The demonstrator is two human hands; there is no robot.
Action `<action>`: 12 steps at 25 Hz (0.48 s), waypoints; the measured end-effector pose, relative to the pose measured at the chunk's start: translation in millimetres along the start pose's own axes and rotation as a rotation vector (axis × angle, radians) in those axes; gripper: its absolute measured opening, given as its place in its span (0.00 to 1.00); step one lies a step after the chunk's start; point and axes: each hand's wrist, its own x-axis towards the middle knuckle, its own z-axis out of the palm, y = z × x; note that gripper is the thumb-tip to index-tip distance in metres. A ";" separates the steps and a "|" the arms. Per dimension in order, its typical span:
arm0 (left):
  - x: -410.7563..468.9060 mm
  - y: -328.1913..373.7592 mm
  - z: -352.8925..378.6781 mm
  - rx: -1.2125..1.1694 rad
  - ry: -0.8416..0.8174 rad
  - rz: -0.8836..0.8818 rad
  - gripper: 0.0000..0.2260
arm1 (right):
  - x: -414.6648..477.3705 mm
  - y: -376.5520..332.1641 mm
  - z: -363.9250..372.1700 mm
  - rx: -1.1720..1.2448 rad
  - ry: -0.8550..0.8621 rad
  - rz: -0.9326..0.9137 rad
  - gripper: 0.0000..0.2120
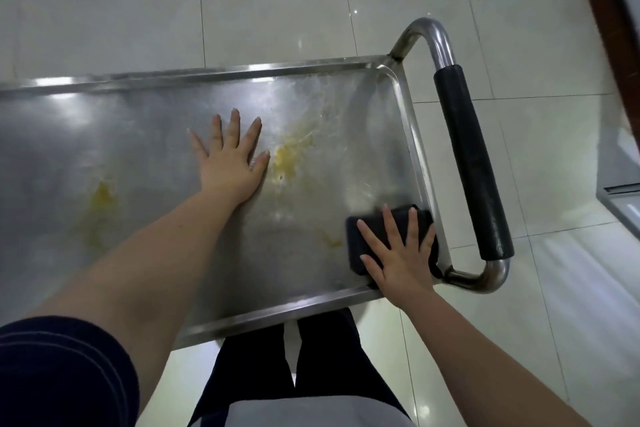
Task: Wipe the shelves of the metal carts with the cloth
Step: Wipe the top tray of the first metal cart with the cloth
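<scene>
The cart's top shelf (138, 149) is a shallow steel tray with a raised rim, running across the view from 9 o'clock to 3 o'clock. The dark folded cloth (401, 217) lies flat in the shelf's 4 o'clock corner, against the rim nearest the handle (474, 163).

The right grip (401, 253) lies palm down on the cloth with fingers straight and fanned apart, pressing on it rather than pinching it. The cloth sits directly beneath this grip. A band of it shows past the fingertips toward 12 o'clock, and another shows past the thumb toward 9 o'clock. The heel of the hand reaches the shelf's near rim at 6 o'clock.

The left grip (227, 163) rests flat on bare metal near the shelf's middle, fingers spread wide and pointing to 12 o'clock, holding nothing. From it the cloth lies at about 4 o'clock, well apart.

A yellow smear (287, 159) marks the steel just beside the left thumb at 3 o'clock. A fainter yellow patch (100, 199) lies at 8 o'clock of the left grip. A small yellow streak (327, 238) sits just at 9 o'clock of the cloth.

The handle is a bent steel tube with a black sleeve, at the shelf's 3 o'clock end. Pale floor tiles (277, 10) surround the cart.
</scene>
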 end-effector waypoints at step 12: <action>2.7 -3.0 11.7 0.024 0.108 0.015 0.28 | 293.6 -5.4 -87.3 0.061 0.010 0.115 0.27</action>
